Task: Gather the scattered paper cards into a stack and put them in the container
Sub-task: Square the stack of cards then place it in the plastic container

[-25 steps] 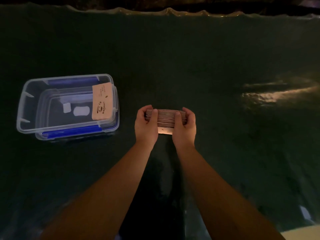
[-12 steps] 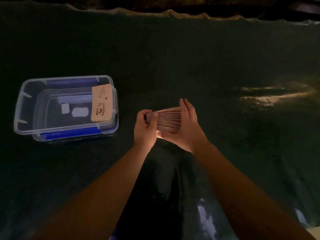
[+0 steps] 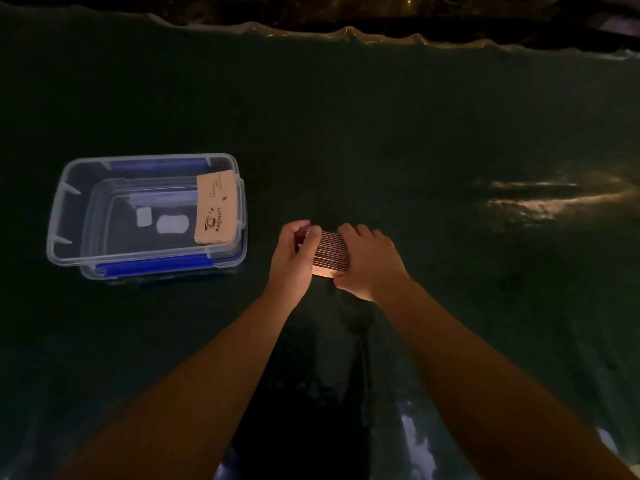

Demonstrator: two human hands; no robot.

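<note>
Both hands hold a thick stack of brown paper cards (image 3: pixel 330 252) just above the dark table, near the middle of the view. My left hand (image 3: pixel 294 259) grips the stack's left end with the thumb on its edge. My right hand (image 3: pixel 372 259) lies over the top and right side. Only the striped card edges show. To the left stands a clear plastic container (image 3: pixel 62 216) with blue clips. One brown card (image 3: pixel 216 207) with a coffee-cup print leans against its right inner wall.
A dark green cloth (image 3: pixel 415 133) covers the table, with a wavy far edge (image 3: pixel 348 31). Light glares on the cloth at the right (image 3: pixel 540 199). Two small white labels (image 3: pixel 171 224) show on the container's bottom.
The stack was held level between both hands; my right hand then shifted onto its top and side, and the stack tilted and turned slightly. The container has stayed put.
</note>
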